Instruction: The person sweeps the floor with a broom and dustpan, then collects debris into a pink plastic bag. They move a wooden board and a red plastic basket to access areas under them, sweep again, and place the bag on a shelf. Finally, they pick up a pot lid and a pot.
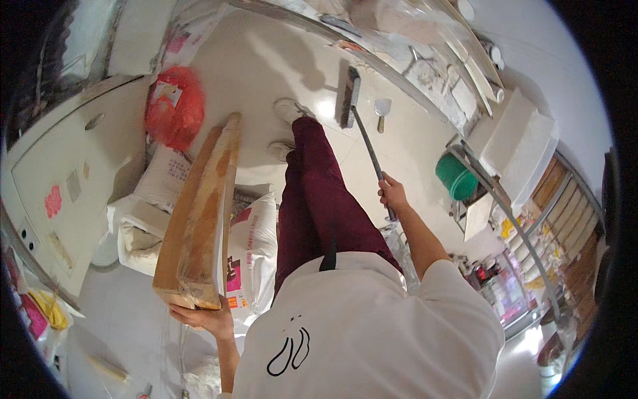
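My left hand (207, 316) grips the near end of a long cardboard box (204, 214) sealed with clear tape. The box stands tilted on my left, its far end pointing towards the floor. In my right hand (394, 192) is the dark handle (369, 142) of a push broom. The broom's bristled head (351, 97) rests on the tiled floor ahead of my right foot. Just right of it lies a wide-bladed scraper (382, 113) with a wooden handle.
A red plastic bag (175, 107) sits on white printed sacks (164, 174) at the left. Another white sack (254, 249) stands between box and legs. A green bucket (456, 177) is at the right by a metal rack (503, 199). A cluttered worktop (428, 75) curves along the far side.
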Tool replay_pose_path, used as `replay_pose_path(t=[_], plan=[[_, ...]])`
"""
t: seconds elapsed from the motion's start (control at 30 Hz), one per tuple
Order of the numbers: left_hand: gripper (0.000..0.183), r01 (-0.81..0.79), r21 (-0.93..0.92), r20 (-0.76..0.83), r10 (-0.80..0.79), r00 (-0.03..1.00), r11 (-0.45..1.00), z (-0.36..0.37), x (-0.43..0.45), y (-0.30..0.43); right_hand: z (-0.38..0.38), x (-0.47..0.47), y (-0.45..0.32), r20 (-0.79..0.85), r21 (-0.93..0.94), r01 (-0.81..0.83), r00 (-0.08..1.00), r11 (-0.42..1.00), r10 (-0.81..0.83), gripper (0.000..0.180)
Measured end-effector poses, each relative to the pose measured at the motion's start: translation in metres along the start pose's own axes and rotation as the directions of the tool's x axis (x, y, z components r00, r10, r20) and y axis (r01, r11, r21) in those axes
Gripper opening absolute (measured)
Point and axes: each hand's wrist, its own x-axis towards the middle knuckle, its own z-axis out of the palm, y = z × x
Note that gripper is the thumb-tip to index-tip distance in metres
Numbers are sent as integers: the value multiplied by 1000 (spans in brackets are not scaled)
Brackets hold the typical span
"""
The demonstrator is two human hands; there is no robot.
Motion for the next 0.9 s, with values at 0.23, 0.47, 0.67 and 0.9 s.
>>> replay_pose_path(t=[0.23, 0.47, 0.67, 0.9], plan=[[114, 8, 30, 36, -9, 999, 1000, -3, -2, 11, 21, -4, 63, -147, 215, -77, 983, 974, 111, 42], [113, -59, 53, 43, 57, 997, 997, -2, 0, 5, -2, 46, 63, -68, 371, -172, 975, 913, 211, 6], [116, -132, 92, 51, 128, 990, 987, 0, 3, -11, -5, 77, 88, -78, 433, -116, 983, 894, 165, 8], [119, -132, 71, 42, 130, 991, 989, 1, 6, -22, -4, 84, 107, -101, 569, -221, 937, 792, 334, 21]])
